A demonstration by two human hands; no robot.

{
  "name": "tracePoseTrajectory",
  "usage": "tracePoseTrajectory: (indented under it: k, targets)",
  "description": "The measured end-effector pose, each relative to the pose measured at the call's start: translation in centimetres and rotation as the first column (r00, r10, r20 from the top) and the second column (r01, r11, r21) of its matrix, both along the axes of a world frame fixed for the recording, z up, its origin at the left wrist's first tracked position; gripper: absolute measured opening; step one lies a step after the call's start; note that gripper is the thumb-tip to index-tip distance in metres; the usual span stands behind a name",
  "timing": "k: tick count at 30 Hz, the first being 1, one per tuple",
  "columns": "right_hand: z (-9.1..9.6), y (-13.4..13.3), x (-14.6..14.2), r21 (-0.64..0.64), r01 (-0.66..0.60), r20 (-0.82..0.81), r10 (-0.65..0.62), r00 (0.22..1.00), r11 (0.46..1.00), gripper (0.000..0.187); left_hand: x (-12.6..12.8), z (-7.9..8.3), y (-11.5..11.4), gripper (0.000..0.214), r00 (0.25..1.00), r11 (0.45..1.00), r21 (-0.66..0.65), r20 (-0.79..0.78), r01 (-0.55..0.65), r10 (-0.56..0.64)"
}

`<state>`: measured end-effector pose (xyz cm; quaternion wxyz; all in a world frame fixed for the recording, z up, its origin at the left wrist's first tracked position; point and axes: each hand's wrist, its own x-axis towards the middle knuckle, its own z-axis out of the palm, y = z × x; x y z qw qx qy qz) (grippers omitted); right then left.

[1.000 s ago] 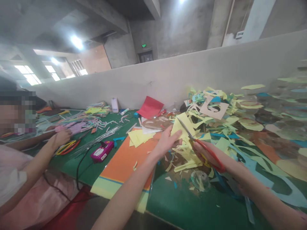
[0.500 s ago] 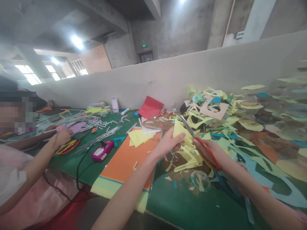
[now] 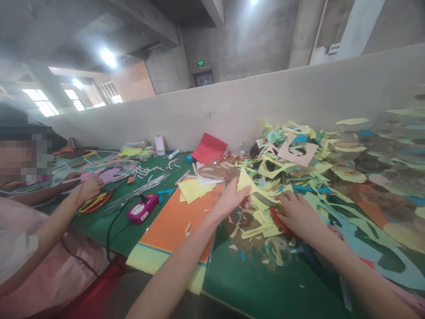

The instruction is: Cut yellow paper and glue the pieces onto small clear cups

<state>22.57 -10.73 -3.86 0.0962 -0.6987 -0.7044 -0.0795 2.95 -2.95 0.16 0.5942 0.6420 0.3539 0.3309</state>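
My left hand [image 3: 234, 197] is closed, with thumb and fingers pinching a small pointed piece of yellow paper [image 3: 245, 179] that sticks up above the thumb. To its right, my right hand [image 3: 295, 212] is palm down and curled over the red-handled scissors [image 3: 264, 199], held low at the yellow scraps. Part of the red handle shows below the fingers; the rest is hidden by the hand. The blades point left toward my left hand and are apart from the pinched paper.
A large heap of paper offcuts [image 3: 297, 148] lies behind and right of my hands. Orange sheets [image 3: 181, 217] and folded yellow paper [image 3: 195, 190] lie left. A clear round lid [image 3: 277, 250] sits in front. Farther left are a purple power box [image 3: 142, 208] and a co-worker's hand [image 3: 89, 188].
My right hand has turned palm down and lowered the scissors from beside the yellow paper onto the scraps. My left hand, still pinching the paper, has shifted slightly left.
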Motion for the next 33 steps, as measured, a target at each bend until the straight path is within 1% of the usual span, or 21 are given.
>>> tracePoseTrajectory:
  k: [2,4,6,7,9,12,15,18,19,20,21,22,23,24,25,27,28,29,31,33]
  targets:
    - [-0.9,0.1,0.2,0.024,-0.101,-0.009,0.101,0.995,0.995,0.037,0.0,-0.2,0.0,0.026,0.996,0.996,0.006,0.015,0.086,-0.086]
    - [-1.7,0.2,0.3,0.025,-0.199,-0.076,0.200,0.977,0.980,0.045,0.0,-0.5,-0.1,0.028,0.989,0.989,0.002,0.007,0.150,-0.150]
    - [-2.1,0.3,0.2,0.014,-0.273,-0.144,0.273,0.951,0.962,0.055,0.1,-0.7,-0.2,0.029,0.983,0.983,0.001,-0.009,0.184,-0.184]
    - [-2.1,0.4,0.2,0.015,-0.289,-0.159,0.288,0.945,0.957,0.059,0.2,-0.8,-0.1,0.029,0.981,0.981,0.007,-0.013,0.194,-0.194]
    - [-2.0,0.5,0.1,0.044,-0.282,-0.140,0.285,0.948,0.959,0.058,0.2,-1.0,-0.1,0.029,0.979,0.979,0.023,-0.014,0.204,-0.204]
    - [-1.3,0.4,0.4,0.112,-0.205,-0.038,0.211,0.977,0.972,0.042,0.3,-1.1,0.0,0.028,0.979,0.979,0.009,-0.014,0.204,-0.203]
    - [-0.8,0.2,0.9,0.133,-0.157,0.020,0.156,0.988,0.979,0.038,0.3,-0.9,-0.1,0.025,0.983,0.983,-0.011,-0.012,0.185,-0.186]
    - [-0.4,-0.1,1.4,0.135,-0.162,-0.010,0.165,0.986,0.977,0.023,0.4,-0.8,-0.2,0.023,0.992,0.992,0.006,0.000,0.127,-0.127]
    - [-0.1,-0.1,1.4,0.148,-0.176,-0.028,0.182,0.983,0.973,0.023,0.5,-0.7,-0.2,0.023,0.995,0.995,0.015,0.001,0.102,-0.102]
    - [0.3,-0.1,1.3,0.168,-0.182,-0.060,0.194,0.979,0.969,0.027,0.5,-0.7,-0.2,0.024,0.997,0.997,0.022,0.001,0.080,-0.080]
    - [0.8,-0.2,1.0,0.188,-0.171,-0.117,0.195,0.974,0.967,0.031,0.6,-0.7,-0.1,0.025,0.998,0.997,0.029,0.004,0.066,-0.067]
    - [1.3,-0.2,0.6,0.202,-0.139,-0.208,0.182,0.961,0.969,0.032,0.6,-0.7,-0.1,0.026,0.998,0.997,0.039,0.008,0.063,-0.063]
    - [1.9,-0.2,0.2,0.199,-0.086,-0.330,0.150,0.932,0.976,0.032,0.7,-0.8,-0.2,0.028,0.997,0.996,0.051,0.007,0.071,-0.072]
    - [2.5,-0.3,-0.3,0.169,-0.035,-0.469,0.112,0.876,0.985,0.034,0.7,-0.8,-0.2,0.029,0.996,0.994,0.065,0.002,0.086,-0.087]
    - [2.9,-0.3,-0.8,0.124,-0.003,-0.595,0.077,0.800,0.992,0.037,0.8,-0.9,-0.3,0.030,0.994,0.991,0.082,-0.007,0.105,-0.105]
    - [3.5,-0.5,-1.7,0.035,-0.009,-0.758,0.032,0.651,0.999,0.040,0.9,-0.9,-0.5,0.032,0.990,0.984,0.110,-0.030,0.142,-0.140]
    - [3.6,-0.6,-1.9,0.007,-0.023,-0.800,0.020,0.600,1.000,0.039,1.0,-1.0,-0.5,0.032,0.987,0.981,0.114,-0.037,0.159,-0.155]
    - [3.6,-0.7,-2.1,-0.012,-0.038,-0.824,0.012,0.566,0.999,0.037,1.0,-1.0,-0.6,0.033,0.985,0.979,0.114,-0.039,0.171,-0.167]
    - [3.5,-0.7,-2.1,-0.021,-0.051,-0.850,0.010,0.527,0.998,0.034,1.1,-1.2,-0.7,0.033,0.984,0.978,0.106,-0.045,0.177,-0.173]
    - [3.5,-0.7,-1.9,-0.010,-0.051,-0.864,0.017,0.502,0.999,0.033,1.0,-1.3,-0.7,0.034,0.987,0.982,0.112,-0.070,0.153,-0.146]
